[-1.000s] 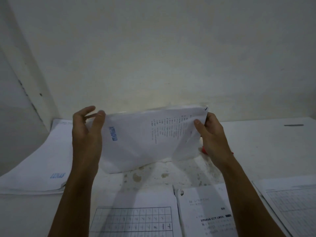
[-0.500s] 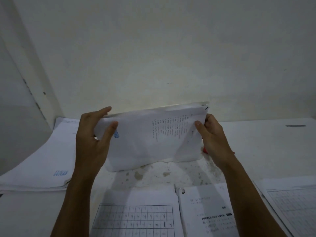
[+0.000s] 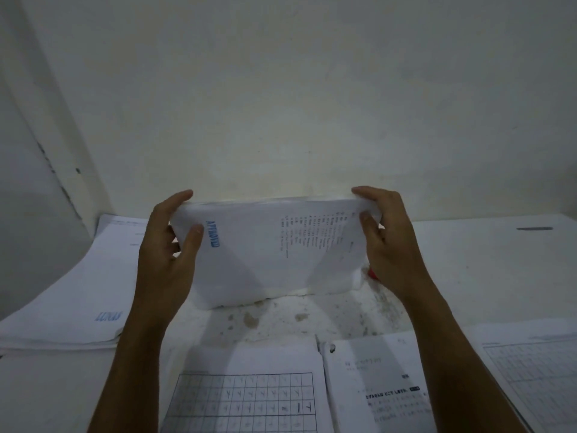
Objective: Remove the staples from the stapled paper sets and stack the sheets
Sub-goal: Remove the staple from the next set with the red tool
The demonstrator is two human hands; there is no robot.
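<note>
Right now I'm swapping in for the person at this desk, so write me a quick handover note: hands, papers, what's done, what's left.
Left hand and right hand each grip one end of a bundle of sheets, stood on its long edge on the table.
A finished-looking stack lies at the left.
Grid-printed papers and other sheets lie nearest you; whether they are stapled cannot be told.
A red object peeks out behind the right hand.
Left: lay the bundle on the stack, then go through the near papers.

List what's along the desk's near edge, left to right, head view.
Paper stack with blue stamp → grid sheet → printed sheet → table sheet.
</note>
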